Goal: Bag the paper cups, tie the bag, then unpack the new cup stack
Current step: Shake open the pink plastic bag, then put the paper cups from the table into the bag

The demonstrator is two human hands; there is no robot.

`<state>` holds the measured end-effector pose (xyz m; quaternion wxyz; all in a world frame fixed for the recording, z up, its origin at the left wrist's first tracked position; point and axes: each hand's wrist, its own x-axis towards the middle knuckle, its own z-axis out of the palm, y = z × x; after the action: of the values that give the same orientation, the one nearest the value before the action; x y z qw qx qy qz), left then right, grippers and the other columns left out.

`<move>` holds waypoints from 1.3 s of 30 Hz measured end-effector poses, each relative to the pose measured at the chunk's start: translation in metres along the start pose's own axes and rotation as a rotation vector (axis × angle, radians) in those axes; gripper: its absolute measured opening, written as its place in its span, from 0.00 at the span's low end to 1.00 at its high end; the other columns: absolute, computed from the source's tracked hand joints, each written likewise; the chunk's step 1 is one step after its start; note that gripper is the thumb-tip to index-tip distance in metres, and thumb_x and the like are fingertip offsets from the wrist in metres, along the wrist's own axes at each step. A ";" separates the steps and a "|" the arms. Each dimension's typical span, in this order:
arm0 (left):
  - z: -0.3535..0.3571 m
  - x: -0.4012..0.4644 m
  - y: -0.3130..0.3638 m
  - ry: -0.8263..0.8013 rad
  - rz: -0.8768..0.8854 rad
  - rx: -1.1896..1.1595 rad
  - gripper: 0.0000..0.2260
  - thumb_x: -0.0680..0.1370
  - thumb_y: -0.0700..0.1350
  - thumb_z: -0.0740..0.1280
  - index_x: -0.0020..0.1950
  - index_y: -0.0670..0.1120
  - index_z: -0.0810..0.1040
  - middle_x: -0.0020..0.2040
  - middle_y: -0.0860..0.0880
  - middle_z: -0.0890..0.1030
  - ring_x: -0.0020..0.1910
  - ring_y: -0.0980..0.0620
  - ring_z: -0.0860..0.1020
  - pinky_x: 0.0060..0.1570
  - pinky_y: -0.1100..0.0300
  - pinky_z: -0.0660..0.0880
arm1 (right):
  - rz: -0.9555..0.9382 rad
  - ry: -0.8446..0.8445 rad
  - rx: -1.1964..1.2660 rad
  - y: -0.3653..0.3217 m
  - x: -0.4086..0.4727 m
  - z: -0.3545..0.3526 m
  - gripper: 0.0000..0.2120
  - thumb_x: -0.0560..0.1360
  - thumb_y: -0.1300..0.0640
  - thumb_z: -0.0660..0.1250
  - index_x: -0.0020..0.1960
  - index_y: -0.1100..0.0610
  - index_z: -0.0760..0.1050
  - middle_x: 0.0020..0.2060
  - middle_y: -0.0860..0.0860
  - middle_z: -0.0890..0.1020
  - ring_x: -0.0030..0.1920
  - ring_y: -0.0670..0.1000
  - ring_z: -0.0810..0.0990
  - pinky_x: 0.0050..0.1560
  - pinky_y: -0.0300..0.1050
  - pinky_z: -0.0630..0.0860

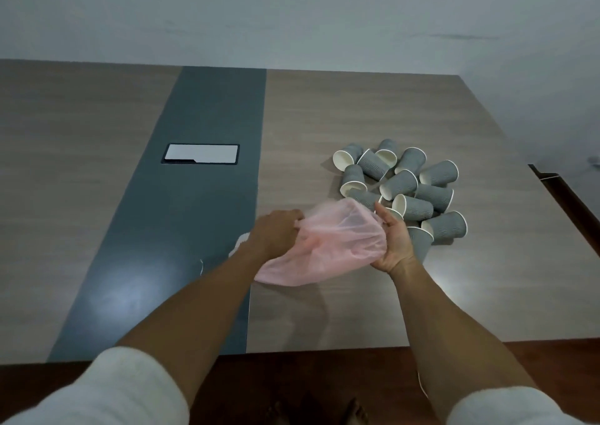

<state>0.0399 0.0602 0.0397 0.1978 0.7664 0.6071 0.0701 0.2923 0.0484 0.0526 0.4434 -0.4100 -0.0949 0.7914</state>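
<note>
A: Head view. How far along is the task?

B: By my reading, at the very start. The pink bag (328,246) is being spread at its mouth, and none of the paper cups (402,190) appears to be inside it. Bagging, tying and unpacking a new stack are all left; no new stack is visible in this view.

A: The hands?

B: The left hand (276,233) grips the bag's edge at 9 o'clock of the mouth, fingers curled into the film. The right hand (394,246) holds the opposite edge at 3 o'clock, palm turned inward, fingers partly covered by the plastic.

A: Where do the cups lie?

B: In a loose heap on the tabletop (324,116), at 1 o'clock from the bag and just beyond the right hand. Most lie on their sides; the nearest touch or nearly touch the bag.

A: Materials and shapes?

B: The bag is thin, translucent, crumpled film. The cups are tapered, grey with a wavy embossed wall, white inside with rolled white rims. The tabletop is matt wood-grain with a dark grey central band holding a rectangular pale cover plate (201,154), at 10 o'clock from the bag.
</note>
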 end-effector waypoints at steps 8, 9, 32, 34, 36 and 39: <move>-0.015 0.024 0.011 0.347 -0.125 -0.137 0.11 0.81 0.44 0.58 0.44 0.42 0.75 0.41 0.44 0.80 0.40 0.41 0.77 0.40 0.49 0.77 | -1.012 0.776 -0.915 0.035 0.008 0.037 0.38 0.73 0.30 0.64 0.72 0.55 0.66 0.68 0.54 0.72 0.68 0.57 0.72 0.71 0.58 0.68; -0.019 0.028 0.014 0.369 -0.142 -0.147 0.11 0.81 0.44 0.58 0.42 0.42 0.74 0.40 0.44 0.79 0.40 0.41 0.77 0.40 0.49 0.76 | -1.041 0.797 -1.017 0.046 0.008 0.044 0.42 0.72 0.31 0.67 0.75 0.56 0.62 0.71 0.55 0.69 0.71 0.58 0.68 0.72 0.55 0.64; -0.072 0.034 -0.048 -0.134 -0.205 0.181 0.29 0.74 0.54 0.73 0.71 0.44 0.70 0.71 0.45 0.67 0.61 0.40 0.77 0.60 0.44 0.76 | -0.404 0.054 -2.065 -0.043 0.057 0.054 0.16 0.74 0.58 0.71 0.60 0.61 0.78 0.53 0.57 0.77 0.55 0.59 0.78 0.50 0.46 0.72; -0.085 0.047 -0.033 0.057 -0.242 0.216 0.31 0.73 0.50 0.75 0.71 0.41 0.67 0.76 0.43 0.62 0.59 0.37 0.78 0.54 0.43 0.78 | -0.547 0.180 -2.032 -0.069 0.067 0.065 0.21 0.74 0.58 0.72 0.64 0.62 0.72 0.63 0.60 0.74 0.58 0.62 0.77 0.54 0.51 0.74; -0.103 0.058 -0.012 0.530 -0.169 0.272 0.32 0.75 0.45 0.74 0.74 0.38 0.64 0.80 0.41 0.57 0.62 0.34 0.77 0.43 0.41 0.79 | -1.048 0.322 -1.805 -0.090 0.071 0.082 0.22 0.76 0.65 0.67 0.68 0.65 0.67 0.75 0.61 0.61 0.60 0.65 0.78 0.53 0.55 0.78; -0.111 0.075 -0.008 0.776 -0.166 0.242 0.32 0.80 0.43 0.69 0.79 0.40 0.58 0.80 0.41 0.58 0.70 0.36 0.72 0.47 0.41 0.80 | -1.449 0.358 -1.719 -0.113 0.097 0.083 0.28 0.76 0.72 0.61 0.74 0.68 0.59 0.77 0.62 0.57 0.65 0.65 0.74 0.54 0.53 0.78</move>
<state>0.0132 0.1581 0.1283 -0.1321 0.6495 0.7001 0.2657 0.2763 0.2086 0.1093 0.3758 -0.5339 -0.7559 -0.0481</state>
